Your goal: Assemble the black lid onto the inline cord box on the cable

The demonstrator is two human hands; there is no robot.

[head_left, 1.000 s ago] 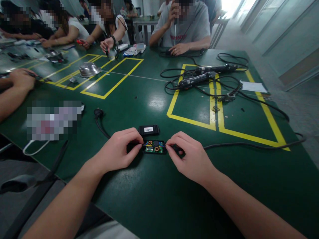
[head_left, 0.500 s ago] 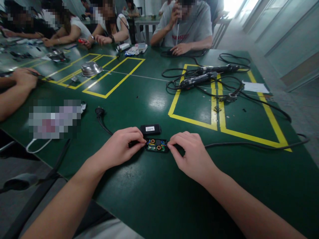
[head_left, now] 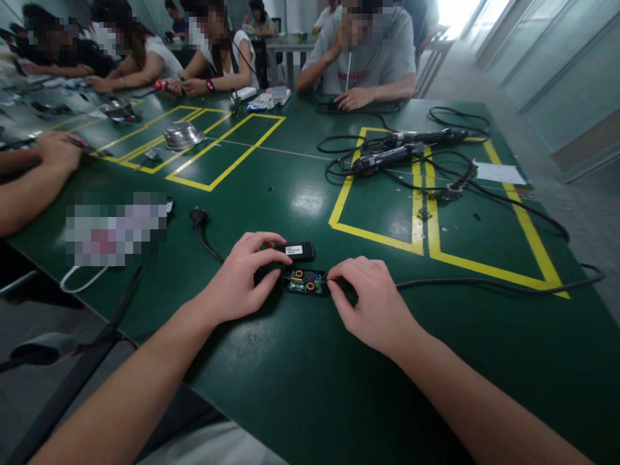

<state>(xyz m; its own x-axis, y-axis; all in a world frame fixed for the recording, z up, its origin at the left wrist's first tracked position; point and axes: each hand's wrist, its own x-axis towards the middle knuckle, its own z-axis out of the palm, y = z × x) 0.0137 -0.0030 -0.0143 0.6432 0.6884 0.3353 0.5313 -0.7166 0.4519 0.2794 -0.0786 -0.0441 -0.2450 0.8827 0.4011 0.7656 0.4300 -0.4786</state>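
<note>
A shallow black plastic case (head_left: 307, 291) lies on the table, with a green circuit board (head_left: 299, 285) carrying copper coils inside it. Just behind it is its black cover (head_left: 303, 250), bearing a white label. My left hand (head_left: 245, 278) has its fingers apart, the fingertips over the cover's left end and the thumb by the case's left end. Thumb and forefinger of my right hand (head_left: 371, 300) pinch the black power cable (head_left: 436, 281) where it meets the case's right end; the pinched part is mostly hidden. A black plug (head_left: 198, 217) on a cord lies beyond my left hand.
Two black electric screwdrivers (head_left: 387, 159) with tangled cables lie inside yellow tape outlines (head_left: 378, 239). Small screws (head_left: 424, 214) sit nearby. A metal bowl (head_left: 184, 135) stands further left. A co-worker's hand (head_left: 61, 150) rests at the left; other people sit across the table.
My left hand has let go at the case's left end, spread its fingers and shifted up toward the cover. My right hand keeps its pinch. The view has shifted slightly.
</note>
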